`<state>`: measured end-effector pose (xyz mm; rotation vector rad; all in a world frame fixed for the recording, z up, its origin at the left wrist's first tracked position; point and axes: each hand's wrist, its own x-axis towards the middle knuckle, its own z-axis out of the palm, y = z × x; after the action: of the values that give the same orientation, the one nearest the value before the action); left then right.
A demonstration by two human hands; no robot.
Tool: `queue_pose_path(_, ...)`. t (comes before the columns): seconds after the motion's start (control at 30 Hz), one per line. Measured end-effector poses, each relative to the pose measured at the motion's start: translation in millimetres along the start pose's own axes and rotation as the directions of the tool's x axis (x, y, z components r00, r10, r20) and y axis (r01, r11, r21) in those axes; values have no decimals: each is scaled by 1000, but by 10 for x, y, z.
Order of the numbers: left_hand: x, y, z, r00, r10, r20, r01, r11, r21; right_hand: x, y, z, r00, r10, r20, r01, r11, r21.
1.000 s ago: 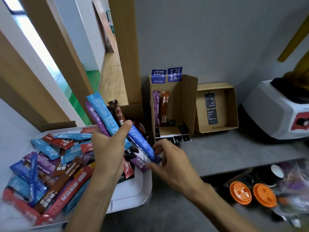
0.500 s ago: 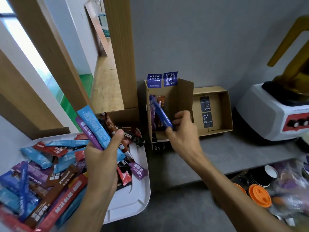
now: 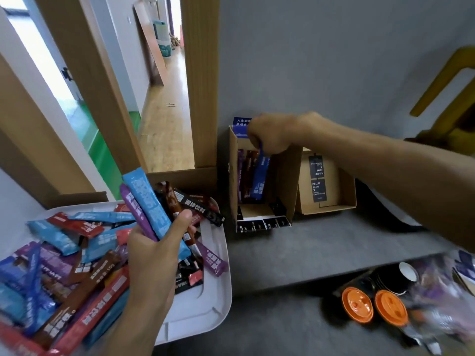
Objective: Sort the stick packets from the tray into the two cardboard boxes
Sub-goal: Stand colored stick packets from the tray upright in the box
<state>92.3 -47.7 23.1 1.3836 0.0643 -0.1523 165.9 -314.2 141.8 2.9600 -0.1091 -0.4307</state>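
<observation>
**Head view.** A second ago the right grip was drawing a dark blue stick packet out of the bundle in the other hand. Half a second ago it held that packet tilted before the mouth of the tall cardboard box. Now it sits over the box top at frame centre, pinching the packet's upper end. The packet stands nearly upright inside, just beside a purple packet and a brown packet already there.

The left grip, lower left of centre, is still clenched round a fan of packets: a light blue packet on top, a purple one beside it, and a brown one behind.

The box's black front flap reads "HELLO JIUN". The black labels in the low cardboard box to its right read "HELLO JIUN X". A blue label with white characters tops the tall box.

The remaining packets are glossy sticks in red, blue, purple, brown and black with white print. They lie heaped in the white tray at lower left on the grey table. Two orange lids show at lower right.
</observation>
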Motion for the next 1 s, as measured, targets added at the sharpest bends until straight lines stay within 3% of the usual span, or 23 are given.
queue_pose_path(0.13,0,-10,-57,999,9,-32,-9,1000,-9,141,39,177,998,48,41,-50,997,60)
queue_pose_path(0.37,3,-26,-91,998,38,-40,-37,999,24,147,7,318,980,100,-174,-71,983,167)
queue_pose_path(0.67,19,-102,-58,999,40,-25,-40,999,-11,96,-63,381,950,131,-285,-90,985,150)
queue_pose_path(0.8,563,-406,-6,971,-240,1,239,969,61,104,0,371,956,142,-258,-95,978,187)
queue_pose_path(1.0,497,-409,41,983,-175,47,166,975,150,96,45,362,958,162,-235,-108,968,225)
